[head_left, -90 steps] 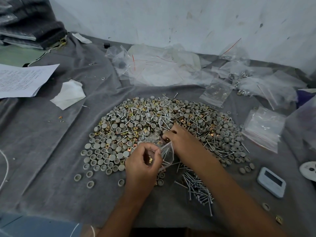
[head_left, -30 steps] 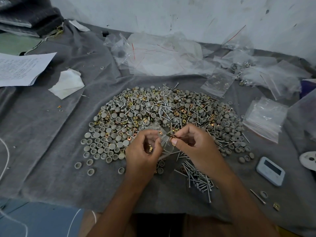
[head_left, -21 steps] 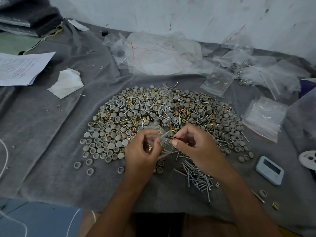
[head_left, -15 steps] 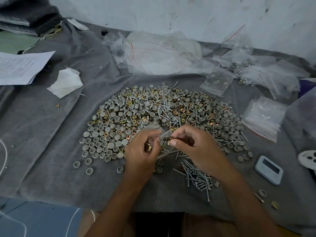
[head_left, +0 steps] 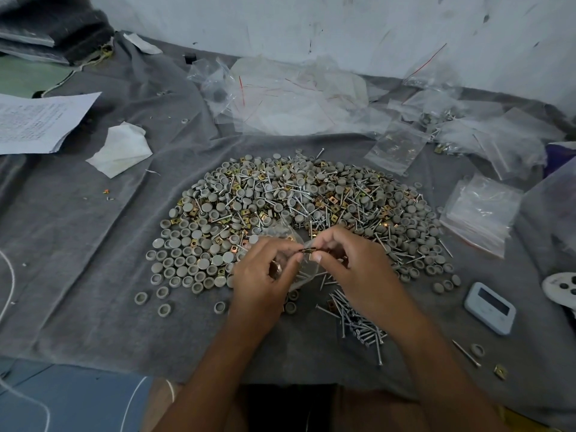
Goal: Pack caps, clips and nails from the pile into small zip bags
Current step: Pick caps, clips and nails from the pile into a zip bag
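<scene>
We're curling our left hand (head_left: 261, 275) round a small clear plastic zip bag (head_left: 307, 269), right hand (head_left: 358, 263) pinching a brass-coloured metal clip (head_left: 308, 251) at its mouth, hovering over the near edge of the mixed pile of grey round caps, clips and silver nails (head_left: 296, 207), sitting on a wrinkled grey cloth (head_left: 78, 244), scuffed white wall (head_left: 311, 26) standing behind.

Bare grey cloth (head_left: 78, 275) lies open on the near left, while the pile (head_left: 296, 207) fills the middle, loose nails (head_left: 361, 322) crowd the near right beside a white device (head_left: 489, 311), and plastic bags (head_left: 296, 101) block the far side.
</scene>
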